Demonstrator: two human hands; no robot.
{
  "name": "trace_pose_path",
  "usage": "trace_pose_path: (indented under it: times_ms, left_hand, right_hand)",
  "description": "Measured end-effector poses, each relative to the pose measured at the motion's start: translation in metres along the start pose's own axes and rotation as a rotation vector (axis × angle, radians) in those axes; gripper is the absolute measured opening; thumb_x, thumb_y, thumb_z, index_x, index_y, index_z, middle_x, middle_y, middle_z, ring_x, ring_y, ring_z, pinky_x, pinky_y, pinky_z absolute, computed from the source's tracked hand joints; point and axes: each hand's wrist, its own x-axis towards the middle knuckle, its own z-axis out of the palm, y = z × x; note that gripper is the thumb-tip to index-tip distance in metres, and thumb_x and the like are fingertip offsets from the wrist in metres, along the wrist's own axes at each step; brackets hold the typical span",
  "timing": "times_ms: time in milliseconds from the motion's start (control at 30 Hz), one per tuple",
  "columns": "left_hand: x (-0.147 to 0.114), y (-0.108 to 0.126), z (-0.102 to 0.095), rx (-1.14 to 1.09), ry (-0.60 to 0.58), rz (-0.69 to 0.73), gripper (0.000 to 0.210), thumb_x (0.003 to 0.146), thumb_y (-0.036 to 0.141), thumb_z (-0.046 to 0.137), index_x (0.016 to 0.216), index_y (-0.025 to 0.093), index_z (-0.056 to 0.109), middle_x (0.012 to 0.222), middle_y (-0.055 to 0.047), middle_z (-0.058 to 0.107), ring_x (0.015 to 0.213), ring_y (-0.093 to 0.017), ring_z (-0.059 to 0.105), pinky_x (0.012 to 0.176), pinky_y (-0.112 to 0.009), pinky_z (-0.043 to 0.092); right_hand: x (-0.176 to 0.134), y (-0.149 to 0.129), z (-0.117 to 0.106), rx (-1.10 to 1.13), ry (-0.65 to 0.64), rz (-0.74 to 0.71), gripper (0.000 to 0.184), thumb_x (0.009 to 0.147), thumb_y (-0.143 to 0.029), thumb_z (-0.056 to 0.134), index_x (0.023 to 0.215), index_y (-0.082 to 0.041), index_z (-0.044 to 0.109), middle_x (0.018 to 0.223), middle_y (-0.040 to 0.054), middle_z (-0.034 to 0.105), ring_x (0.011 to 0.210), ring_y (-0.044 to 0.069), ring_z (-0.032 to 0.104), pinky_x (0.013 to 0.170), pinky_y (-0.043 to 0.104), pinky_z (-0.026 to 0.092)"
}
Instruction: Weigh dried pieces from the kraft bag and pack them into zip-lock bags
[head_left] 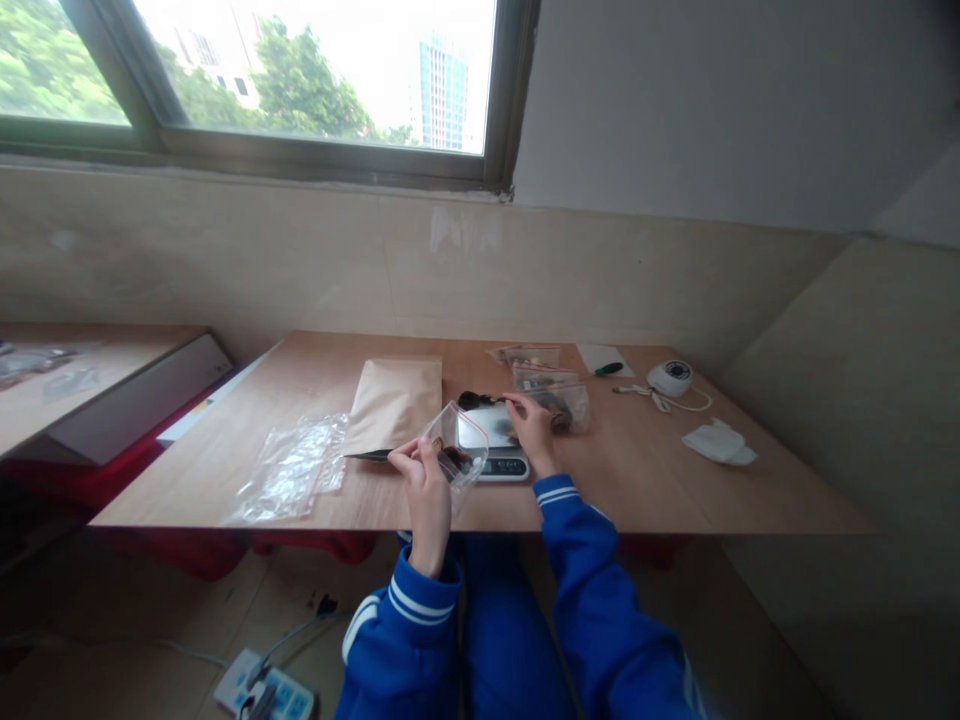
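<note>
My left hand (424,485) is closed on a clear zip bag (472,462) with brown and dark pieces in its lower part. A thin black pointed object (367,455) sticks out to the left from the same hand; I cannot tell its kind. Pinched in the fingers of my right hand (532,425) is the end of a dark spoon-like tool (474,400), its wider end toward the left. Below both hands lies a small digital scale (510,467) with a pale platform, partly covered by the bag. A dark patch shows on the platform beside my right fingers.
A brown paper bag (397,395) and empty clear bags (292,470) lie left. Filled zip bags (570,400) sit behind my right hand. Further right are a green-handled tool (609,369) on paper, a white dome camera (670,378) with cable, and a crumpled white cloth (718,442).
</note>
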Motion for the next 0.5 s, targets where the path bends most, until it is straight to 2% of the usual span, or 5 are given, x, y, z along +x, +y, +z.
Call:
trace_pose_path:
  times_ms: [100, 300, 500]
  left_hand:
    - [0.0002, 0.0031, 0.0010, 0.039, 0.035, -0.047, 0.042, 0.088, 0.058, 0.039, 0.102, 0.019, 0.043, 0.099, -0.008, 0.050, 0.102, -0.024, 0.056, 0.093, -0.044, 0.042]
    - [0.0001, 0.0016, 0.0026, 0.002, 0.022, -0.064, 0.035, 0.089, 0.053, 0.040, 0.102, 0.021, 0.042, 0.093, -0.004, 0.053, 0.095, -0.022, 0.060, 0.089, -0.043, 0.046]
    - [-0.0031, 0.0038, 0.0035, 0.045, 0.020, -0.051, 0.035, 0.089, 0.053, 0.039, 0.100, 0.020, 0.041, 0.094, -0.005, 0.055, 0.090, -0.021, 0.061, 0.086, -0.042, 0.047]
  right_hand:
    - [0.0040, 0.0009, 0.0015, -0.027, 0.011, -0.007, 0.029, 0.088, -0.028, 0.045, 0.099, -0.016, 0.069, 0.101, 0.0111, 0.072, 0.090, 0.023, 0.067, 0.081, 0.034, 0.052]
    - [0.0054, 0.0036, 0.0047, -0.167, 0.028, -0.028, 0.031, 0.090, -0.028, 0.042, 0.104, -0.017, 0.068, 0.103, 0.0104, 0.071, 0.097, 0.024, 0.064, 0.086, 0.037, 0.050]
    - [0.0081, -0.0044, 0.0038, -0.132, 0.051, -0.041, 0.029, 0.089, -0.026, 0.044, 0.100, -0.016, 0.069, 0.101, 0.0107, 0.072, 0.093, 0.023, 0.065, 0.086, 0.037, 0.050]
